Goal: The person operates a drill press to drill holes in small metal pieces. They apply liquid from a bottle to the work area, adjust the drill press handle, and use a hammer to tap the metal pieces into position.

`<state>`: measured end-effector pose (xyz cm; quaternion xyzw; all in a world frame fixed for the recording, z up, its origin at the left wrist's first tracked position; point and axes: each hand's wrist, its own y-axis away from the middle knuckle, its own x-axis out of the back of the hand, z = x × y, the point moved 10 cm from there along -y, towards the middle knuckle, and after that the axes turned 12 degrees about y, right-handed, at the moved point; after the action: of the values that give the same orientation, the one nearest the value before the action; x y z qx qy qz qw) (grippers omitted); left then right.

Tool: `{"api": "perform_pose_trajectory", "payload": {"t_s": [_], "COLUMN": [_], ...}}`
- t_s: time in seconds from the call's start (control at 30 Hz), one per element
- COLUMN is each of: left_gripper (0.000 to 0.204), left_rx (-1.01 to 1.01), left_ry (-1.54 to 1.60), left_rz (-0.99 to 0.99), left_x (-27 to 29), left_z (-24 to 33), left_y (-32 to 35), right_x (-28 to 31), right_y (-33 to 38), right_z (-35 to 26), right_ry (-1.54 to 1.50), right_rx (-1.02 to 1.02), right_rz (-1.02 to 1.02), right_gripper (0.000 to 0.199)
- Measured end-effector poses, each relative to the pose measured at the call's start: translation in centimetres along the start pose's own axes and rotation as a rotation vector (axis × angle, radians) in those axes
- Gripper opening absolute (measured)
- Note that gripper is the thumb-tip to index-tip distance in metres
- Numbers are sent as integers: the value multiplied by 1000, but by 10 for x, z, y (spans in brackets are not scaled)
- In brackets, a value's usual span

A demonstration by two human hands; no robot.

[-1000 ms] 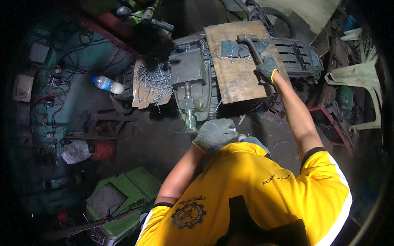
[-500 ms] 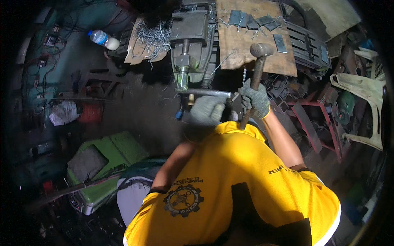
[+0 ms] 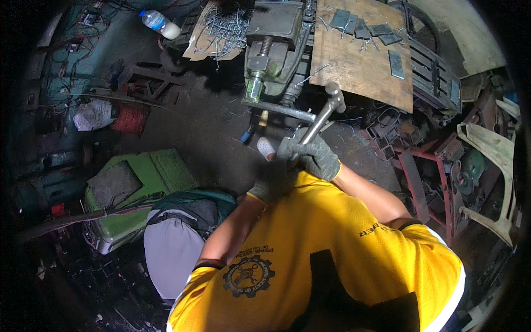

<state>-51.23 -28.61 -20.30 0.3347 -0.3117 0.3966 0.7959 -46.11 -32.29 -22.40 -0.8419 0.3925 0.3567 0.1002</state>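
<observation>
My right hand (image 3: 316,159), in a grey glove, grips the lower handle of a metal hammer (image 3: 325,113). Its head points up and away, just in front of the wooden board (image 3: 354,72). My left hand (image 3: 271,181), in a dark glove, sits right below and left of the right hand, close to my chest. It is blurred, and I cannot tell whether it holds anything. A bench vise (image 3: 274,33) stands ahead, and its long steel handle bar (image 3: 279,109) lies crosswise just beyond my hands.
Small metal plates (image 3: 395,63) lie on the board. A pile of metal shavings (image 3: 224,25) and a plastic bottle (image 3: 160,23) are at the upper left. A green case (image 3: 138,188) lies on the floor to the left, with metal frames and scrap (image 3: 420,160) to the right.
My right hand brought the hammer from the board back toward my body. My left hand dropped lower, close to my chest. The view shifted nearer the vise.
</observation>
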Motion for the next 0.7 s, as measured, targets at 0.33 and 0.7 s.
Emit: {"api": "perform_pose_trajectory", "payload": {"t_s": [0.33, 0.7], "left_gripper": [37, 33], "left_rx": [152, 163], "left_ry": [93, -22], "left_rz": [345, 46], "left_x": [69, -13], "left_z": [-14, -30], "left_y": [49, 68], "right_x": [-37, -23], "right_y": [6, 22], "right_z": [20, 76], "right_ry": [-192, -330], "right_rx": [-284, -260], "right_rz": [99, 171], "right_gripper": [13, 6]}}
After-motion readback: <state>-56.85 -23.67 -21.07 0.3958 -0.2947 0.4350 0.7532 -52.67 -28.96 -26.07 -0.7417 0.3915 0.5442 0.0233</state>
